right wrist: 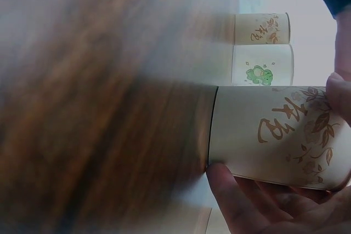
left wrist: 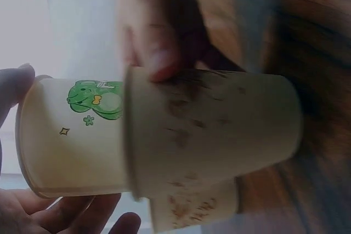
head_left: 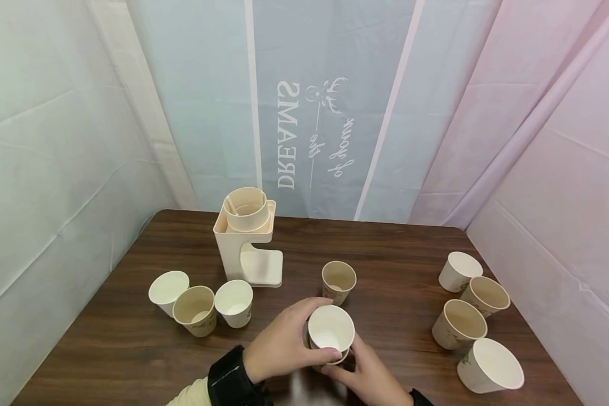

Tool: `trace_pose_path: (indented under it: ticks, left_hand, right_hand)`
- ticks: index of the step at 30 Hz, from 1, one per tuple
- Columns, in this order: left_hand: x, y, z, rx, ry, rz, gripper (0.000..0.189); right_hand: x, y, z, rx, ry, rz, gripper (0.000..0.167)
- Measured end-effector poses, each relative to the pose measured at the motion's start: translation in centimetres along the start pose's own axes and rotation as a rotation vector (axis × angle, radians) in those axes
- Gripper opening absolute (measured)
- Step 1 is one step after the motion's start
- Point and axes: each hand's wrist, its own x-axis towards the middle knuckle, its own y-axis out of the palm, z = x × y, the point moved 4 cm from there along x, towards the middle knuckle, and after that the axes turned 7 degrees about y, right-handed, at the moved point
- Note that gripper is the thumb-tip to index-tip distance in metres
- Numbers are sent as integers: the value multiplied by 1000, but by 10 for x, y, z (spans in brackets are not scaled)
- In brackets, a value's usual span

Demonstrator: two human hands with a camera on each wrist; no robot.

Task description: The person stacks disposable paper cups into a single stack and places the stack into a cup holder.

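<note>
My left hand (head_left: 284, 345) grips a white paper cup (head_left: 331, 328) near its rim, thumb on the near side. In the left wrist view a green cartoon animal shows on its wall, and its lower part sits inside a beige paper cup (left wrist: 219, 130) with brown print. Around that beige cup curls my right hand (head_left: 373, 376), low on its side; in the right wrist view a fingertip lies at the cup's base, close over the tabletop. Just beyond both hands stands another beige cup (head_left: 338, 277), partly covered by the left fingers in the head view.
A cream stand with a round container on top (head_left: 246, 225) is at the back. To the left are two white cups (head_left: 234, 301) and a beige cup (head_left: 195, 310). Several white and beige cups (head_left: 459, 324) cluster at the right of the dark wooden table (head_left: 396, 270). Curtains hang behind.
</note>
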Motion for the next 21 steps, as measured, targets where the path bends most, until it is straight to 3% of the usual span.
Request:
trace_pose_path:
  ticks: [5, 9, 21]
  left_hand:
    - [-7, 3, 13, 39, 0, 6, 72]
    - [-9, 8, 22, 66, -4, 26, 73]
    - [-8, 16, 33, 113, -12, 64, 76]
  right_hand:
    - [0, 0, 1, -53, 7, -26, 74]
    - [1, 0, 1, -76, -26, -42, 65]
    - [6, -3, -2, -53, -46, -25, 56]
